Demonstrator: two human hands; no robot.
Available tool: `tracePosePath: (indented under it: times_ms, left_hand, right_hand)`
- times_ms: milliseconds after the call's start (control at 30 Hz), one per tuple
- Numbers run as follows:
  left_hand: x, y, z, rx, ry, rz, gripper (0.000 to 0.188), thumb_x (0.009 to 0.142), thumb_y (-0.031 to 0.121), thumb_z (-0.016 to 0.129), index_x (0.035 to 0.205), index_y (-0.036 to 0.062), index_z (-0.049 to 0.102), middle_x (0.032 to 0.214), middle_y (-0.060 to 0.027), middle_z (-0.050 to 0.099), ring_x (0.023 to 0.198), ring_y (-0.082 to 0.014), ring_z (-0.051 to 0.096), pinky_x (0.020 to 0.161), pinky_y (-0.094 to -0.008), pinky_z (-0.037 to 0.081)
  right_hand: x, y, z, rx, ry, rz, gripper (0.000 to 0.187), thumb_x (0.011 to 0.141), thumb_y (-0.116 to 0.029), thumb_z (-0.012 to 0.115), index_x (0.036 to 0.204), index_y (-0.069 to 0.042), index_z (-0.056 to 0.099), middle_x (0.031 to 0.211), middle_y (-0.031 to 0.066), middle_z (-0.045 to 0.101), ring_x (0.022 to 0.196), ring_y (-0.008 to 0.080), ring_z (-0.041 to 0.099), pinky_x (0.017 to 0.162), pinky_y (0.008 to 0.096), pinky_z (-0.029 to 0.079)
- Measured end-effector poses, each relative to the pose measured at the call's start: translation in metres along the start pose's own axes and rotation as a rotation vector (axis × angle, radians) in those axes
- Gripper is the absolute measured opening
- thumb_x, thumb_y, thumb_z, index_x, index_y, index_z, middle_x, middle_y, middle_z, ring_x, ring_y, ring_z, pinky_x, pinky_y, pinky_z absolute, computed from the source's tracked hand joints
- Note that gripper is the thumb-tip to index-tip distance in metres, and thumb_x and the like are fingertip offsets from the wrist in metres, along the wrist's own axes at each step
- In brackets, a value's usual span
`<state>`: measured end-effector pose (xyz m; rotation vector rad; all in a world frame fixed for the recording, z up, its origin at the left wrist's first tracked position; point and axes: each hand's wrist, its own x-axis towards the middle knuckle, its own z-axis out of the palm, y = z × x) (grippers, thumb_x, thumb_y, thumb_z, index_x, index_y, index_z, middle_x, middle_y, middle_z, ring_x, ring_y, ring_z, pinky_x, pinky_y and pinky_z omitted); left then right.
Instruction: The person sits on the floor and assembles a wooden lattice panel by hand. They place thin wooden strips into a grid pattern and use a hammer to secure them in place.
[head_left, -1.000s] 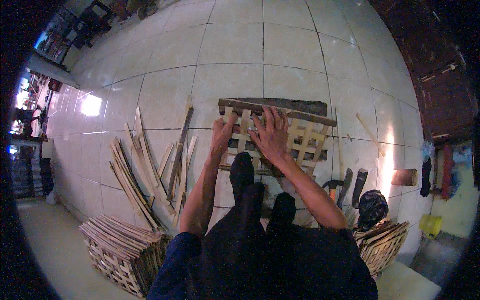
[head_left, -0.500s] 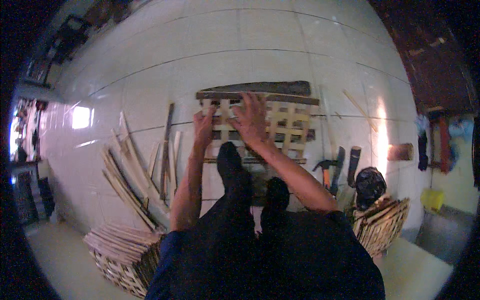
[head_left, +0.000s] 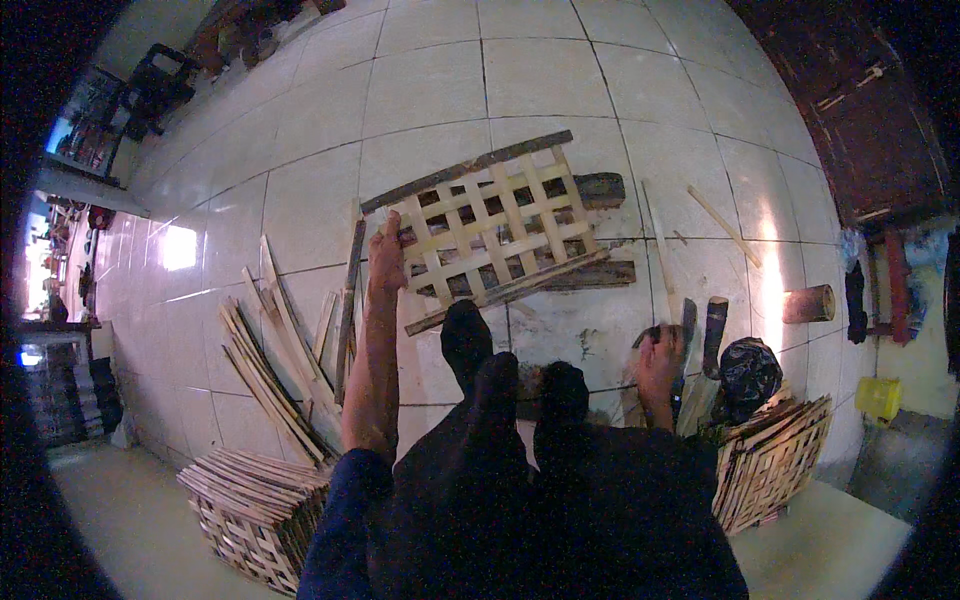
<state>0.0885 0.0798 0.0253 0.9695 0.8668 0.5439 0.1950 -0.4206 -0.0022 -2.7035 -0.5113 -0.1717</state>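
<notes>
A lattice panel woven from pale bamboo strips (head_left: 515,239), with a dark rail along its far edge and another along its near edge, lies tilted, its right end turned away from me. My left hand (head_left: 387,255) is closed on the panel's left end, thumb and fingers at the edge. Off to the right, my right hand (head_left: 660,365) is wrapped round a hammer (head_left: 652,334); its dark head shows above the fingers, while the handle is mostly covered. A machete-like blade (head_left: 689,325) lies close beside that hand. Under the panel are dark wooden boards (head_left: 600,190). My dark-covered foot (head_left: 465,335) meets its near edge.
Loose bamboo strips (head_left: 290,340) lie at the left, behind a stack of finished-looking woven panels (head_left: 250,505). Another stack (head_left: 775,465) stands at the right, beside a black plastic bag (head_left: 748,378). A short cut log (head_left: 808,304) and a dark cabinet (head_left: 850,110) are farther right.
My right hand has left the panel and moved right and nearer onto the hammer. The panel has turned, its right end swinging away; my left hand remains at its left end.
</notes>
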Motion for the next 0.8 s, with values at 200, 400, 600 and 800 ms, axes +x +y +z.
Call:
tracePosePath:
  times_ms: [200, 400, 600, 800]
  left_hand:
    - [-0.015, 0.011, 0.003, 0.073, 0.054, 0.049, 0.039, 0.088, 0.041, 0.063, 0.092, 0.0019, 0.061, 0.075, -0.0083, 0.064, 0.060, -0.0165, 0.061, 0.052, -0.0320, 0.052]
    - [-0.024, 0.024, 0.013, 0.005, 0.052, 0.133, 0.038, 0.090, 0.041, 0.060, 0.086, 0.0031, 0.063, 0.074, -0.0069, 0.064, 0.060, -0.0145, 0.060, 0.055, -0.0284, 0.050]
    - [-0.055, 0.042, 0.029, 0.134, 0.033, 0.392, 0.038, 0.090, 0.039, 0.060, 0.080, 0.0029, 0.064, 0.070, -0.0044, 0.062, 0.060, -0.0101, 0.053, 0.055, -0.0266, 0.042]
    - [-0.063, -0.009, 0.016, 0.251, 0.135, 0.277, 0.043, 0.086, 0.042, 0.065, 0.089, -0.0012, 0.064, 0.077, -0.0083, 0.063, 0.068, -0.0138, 0.054, 0.060, -0.0301, 0.045]
  right_hand:
    - [-0.074, 0.024, -0.012, -0.067, -0.084, -0.002, 0.057, 0.083, -0.014, 0.059, 0.137, -0.009, 0.042, 0.120, 0.0266, 0.047, 0.098, 0.0424, 0.054, 0.082, 0.0472, 0.047]
    - [-0.058, 0.024, -0.020, 0.071, -0.149, -0.004, 0.054, 0.087, -0.017, 0.056, 0.138, -0.009, 0.042, 0.104, 0.0207, 0.052, 0.083, 0.0335, 0.054, 0.072, 0.0421, 0.047]
    - [-0.033, -0.017, -0.047, 0.586, -0.295, 0.303, 0.050, 0.091, -0.020, 0.053, 0.138, -0.010, 0.042, 0.089, 0.0148, 0.055, 0.071, 0.0251, 0.054, 0.065, 0.0370, 0.046]
    - [-0.011, -0.068, -0.040, 0.700, -0.241, 0.060, 0.047, 0.095, -0.027, 0.050, 0.139, -0.011, 0.042, 0.078, 0.0077, 0.056, 0.061, 0.0179, 0.051, 0.059, 0.0302, 0.044]
